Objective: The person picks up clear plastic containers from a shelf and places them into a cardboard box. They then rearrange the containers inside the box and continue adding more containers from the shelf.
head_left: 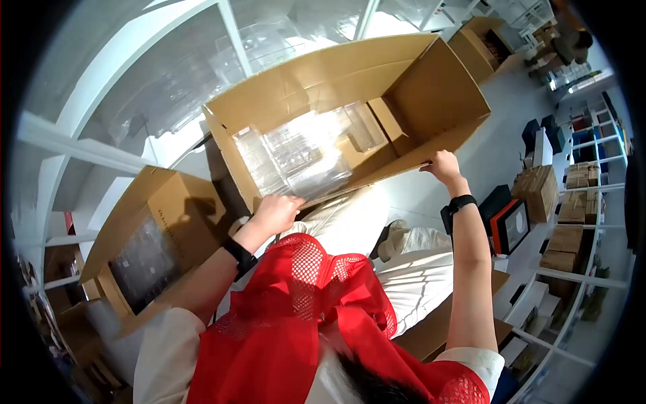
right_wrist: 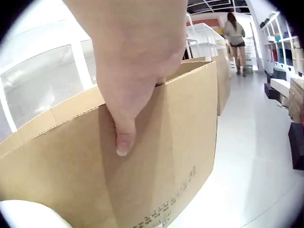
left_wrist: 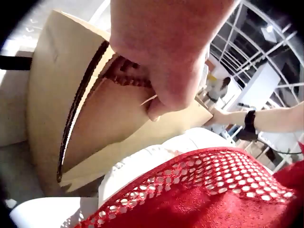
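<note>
"Red vest (head_left: 262, 350) up close; what are you holding?"

"My left hand (head_left: 274, 214) grips the near rim of a cardboard box (head_left: 437, 94) by one corner, my right hand (head_left: 444, 167) towards the other, in front of my legs (head_left: 420, 289)."

"How will it handle?"

"Stiff but probably light; the rim near the corners seems the best hold, though the clear plastic packs (head_left: 289, 151) inside could slide."

"Anything unclear?"

"Glare blanks some packs; from my right wrist, the wall hides most fingers."
</note>
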A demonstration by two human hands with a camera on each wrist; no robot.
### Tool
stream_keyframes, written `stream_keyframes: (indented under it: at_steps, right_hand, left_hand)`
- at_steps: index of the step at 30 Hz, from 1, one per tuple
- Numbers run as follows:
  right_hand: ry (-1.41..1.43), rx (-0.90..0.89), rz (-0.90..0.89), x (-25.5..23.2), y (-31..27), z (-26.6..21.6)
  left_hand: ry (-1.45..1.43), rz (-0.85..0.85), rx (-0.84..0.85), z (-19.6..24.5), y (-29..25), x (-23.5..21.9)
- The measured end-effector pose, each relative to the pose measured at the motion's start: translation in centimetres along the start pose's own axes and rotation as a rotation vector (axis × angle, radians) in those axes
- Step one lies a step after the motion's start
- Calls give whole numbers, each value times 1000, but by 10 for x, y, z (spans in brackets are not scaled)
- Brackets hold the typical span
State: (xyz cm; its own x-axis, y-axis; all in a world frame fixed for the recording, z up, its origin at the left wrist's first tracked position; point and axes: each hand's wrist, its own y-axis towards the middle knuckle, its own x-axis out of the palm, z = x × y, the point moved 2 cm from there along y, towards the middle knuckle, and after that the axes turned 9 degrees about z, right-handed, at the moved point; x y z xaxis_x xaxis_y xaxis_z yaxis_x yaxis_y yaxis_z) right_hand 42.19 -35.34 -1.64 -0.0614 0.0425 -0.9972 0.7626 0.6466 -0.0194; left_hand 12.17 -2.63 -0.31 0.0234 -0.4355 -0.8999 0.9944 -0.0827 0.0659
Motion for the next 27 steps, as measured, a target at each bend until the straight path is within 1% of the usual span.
stream_keyframes:
  at_steps: [1,4,6,8,9,11,12,13,15,16,17,18,19,20,21,22,23,24,25,27]
  right_hand:
    - [25,-6,36,-2,-8,8]
    - [31,62,132,-9,-28,38]
    - [26,124,86,-6,-43,69]
    - [-18,196,42,-11,-62,87]
    - [-11,225,61,-12,-75,94]
    - [0,285,98,-11,-105,110]
    - [19,276,142,-5,-119,120]
    - [-6,322,111,-8,-129,122]
    - [-58,406,48,-14,-148,125]
    - [-39,482,1,-14,-157,130]
    - [-56,505,15,-14,-163,134]
    - [-74,524,28,-14,-168,136]
    - [-91,539,42,-15,-172,133]
    - [-95,564,22,-16,-175,130]
    - [-97,590,6,-21,-174,124]
    - [-157,626,-34,-20,-171,119]
    - [-142,645,-54,-19,-170,118]
    - [-148,642,-41,-15,-171,116]
    - [-156,638,-27,-14,-171,111]
    - [-150,672,-27,-13,-168,97]
  left_hand:
    - [5,-29,7,3,10,5]
    - [30,-97,49,8,49,20]
    - [23,-110,114,17,76,26]
    - [-7,-110,169,27,102,34]
    - [-16,-57,205,33,113,33]
    - [21,-142,262,42,139,40]
    - [31,-155,304,45,150,43]
    - [-12,-109,374,47,159,47]
    - [87,-184,354,56,180,51]
    - [82,-158,363,62,190,49]
    - [77,-129,369,66,201,46]
    - [124,-157,370,68,212,47]
    - [115,-133,368,66,221,48]
    - [116,-131,383,64,230,49]
    - [179,-116,385,63,236,47]
    - [187,-152,330,56,244,52]
    - [227,-163,314,55,249,49]
    - [236,-205,289,57,253,43]
    - [256,-205,285,51,257,43]
    - [255,-308,213,43,265,38]
